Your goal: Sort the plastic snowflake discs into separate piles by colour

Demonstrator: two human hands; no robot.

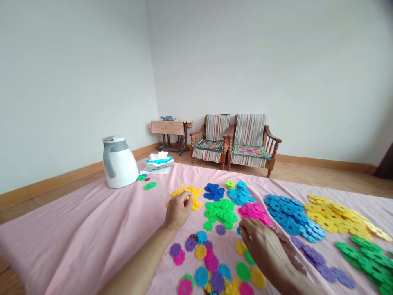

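Note:
My left hand [178,211] reaches forward over the pink cloth, fingers curled together at the small pile of yellow snowflake discs [193,196]; it seems to pinch one yellow disc. My right hand [258,239] rests lower right, fingers bent down on the cloth by a blue disc at its fingertips, just below the pink disc pile [254,211]. Between the hands lies a green disc pile [221,212]. A mixed scatter of coloured discs [211,266] lies close to me between my forearms.
Sorted piles spread rightward: dark blue [214,191], light blue [241,196], big blue [293,217], yellow [340,217], green [368,260], purple [319,262]. A white kettle [118,162] and tissue pack [159,162] stand at the back left. Two wooden armchairs [235,141] stand by the wall.

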